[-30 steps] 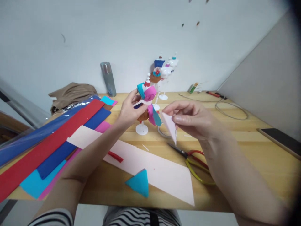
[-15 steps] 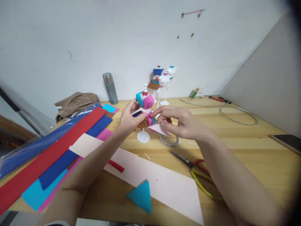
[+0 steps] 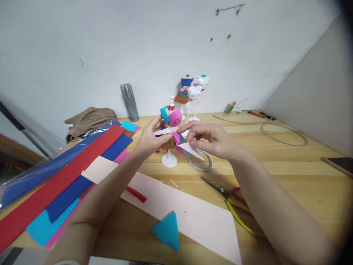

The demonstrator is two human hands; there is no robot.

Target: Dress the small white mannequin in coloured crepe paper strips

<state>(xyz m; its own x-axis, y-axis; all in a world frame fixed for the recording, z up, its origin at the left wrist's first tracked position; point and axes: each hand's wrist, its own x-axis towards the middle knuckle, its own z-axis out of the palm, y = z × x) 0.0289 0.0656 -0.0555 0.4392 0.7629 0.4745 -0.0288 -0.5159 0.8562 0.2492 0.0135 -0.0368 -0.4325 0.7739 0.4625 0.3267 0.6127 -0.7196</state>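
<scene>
A small white dress-form mannequin [image 3: 175,117] stands at the middle of the table, dressed in turquoise, pink and brown pieces with a red neck band. My left hand [image 3: 150,138] is closed around its waist from the left, with a pale strip [image 3: 167,130] running across beneath the bust. On the other side, my right hand [image 3: 213,140] pinches a pale pink pointed piece [image 3: 190,148] against the skirt's right side. Turquoise and pink points show beneath that piece. The mannequin's round white base [image 3: 169,160] rests on the wood.
Near my right forearm lie yellow-handled scissors [image 3: 239,213], with a roll of tape [image 3: 211,162] behind. A pale sheet [image 3: 204,224], a turquoise triangle [image 3: 167,232] and coloured strips [image 3: 68,169] lie in front and left. More mannequins [image 3: 195,92] and a flask [image 3: 129,103] stand behind.
The pale pink piece has tilted, showing more turquoise under it, and the pale strip at the waist shows more. My left hand keeps its hold; the view has shifted slightly.
</scene>
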